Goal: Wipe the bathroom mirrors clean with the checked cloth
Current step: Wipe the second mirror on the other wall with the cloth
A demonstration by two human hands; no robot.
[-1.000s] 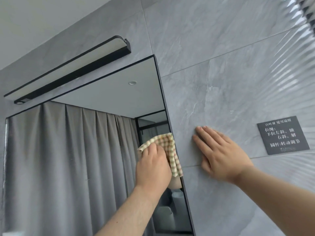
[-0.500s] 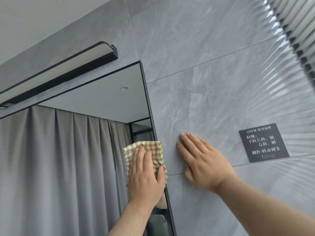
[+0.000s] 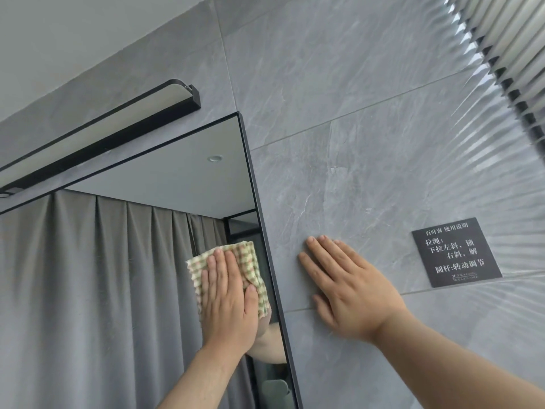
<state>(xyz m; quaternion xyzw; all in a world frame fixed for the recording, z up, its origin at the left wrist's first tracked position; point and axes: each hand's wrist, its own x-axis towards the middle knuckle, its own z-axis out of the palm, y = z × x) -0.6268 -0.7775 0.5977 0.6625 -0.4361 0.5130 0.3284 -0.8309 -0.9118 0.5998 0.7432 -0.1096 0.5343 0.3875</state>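
Checked cloth (image 3: 250,262) lies flat under the open left hand (image 3: 228,299) against the mirror (image 3: 132,290), near its right edge. Right hand (image 3: 348,290), open, braces on the wall tile (image 3: 339,172). Upper corner probably remains; streaks can't be judged.

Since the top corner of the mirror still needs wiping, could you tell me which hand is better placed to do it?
Left. The left hand already presses the cloth flat on the mirror near its right edge. The right hand lies flat on the wall, off the glass, holding nothing.
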